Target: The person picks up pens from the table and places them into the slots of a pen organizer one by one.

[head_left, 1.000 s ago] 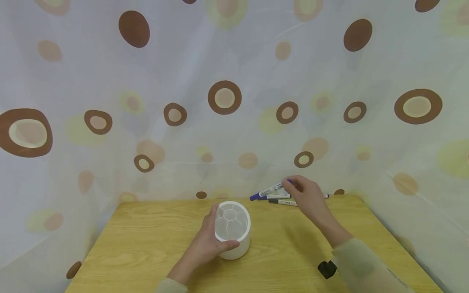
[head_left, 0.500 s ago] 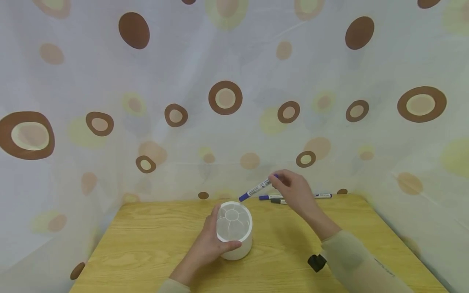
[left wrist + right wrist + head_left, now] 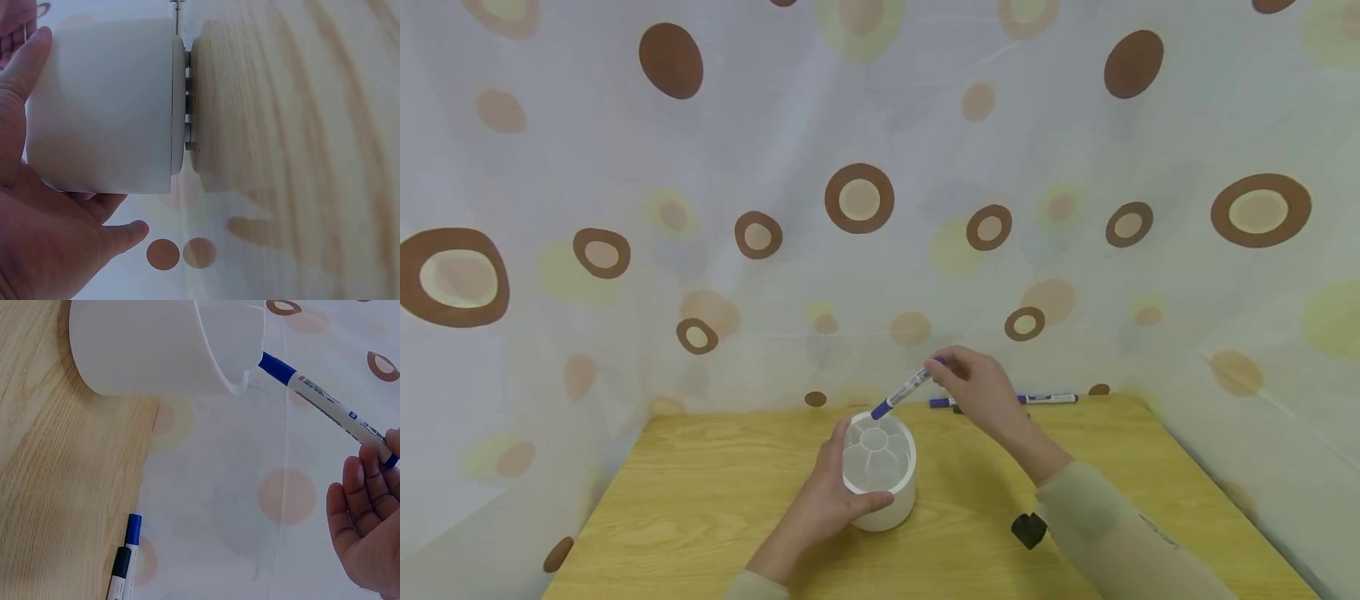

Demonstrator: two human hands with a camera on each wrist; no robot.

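Observation:
A white round pen holder (image 3: 886,510) with several clear compartments stands on the wooden table. My left hand (image 3: 827,500) grips it round the near left side, the thumb across its front below the rim. In the left wrist view the holder's smooth wall (image 3: 106,106) sits between thumb and fingers. My right hand (image 3: 977,387) pinches a white marker (image 3: 906,388) with a blue cap near its tail end. The marker slants down to the left, its blue cap (image 3: 277,367) right at the holder's far rim in the right wrist view.
Behind the right hand, blue-capped markers (image 3: 1051,399) lie along the table's back edge. A dark-capped marker (image 3: 119,575) lies beside one of them. The wooden table (image 3: 700,492) meets a dotted curtain (image 3: 790,283) at the back. A black device (image 3: 1028,530) is at the right sleeve.
My right hand has carried the marker leftward from the other markers to the holder's rim, tilting it more steeply. The left hand keeps its grip on the holder.

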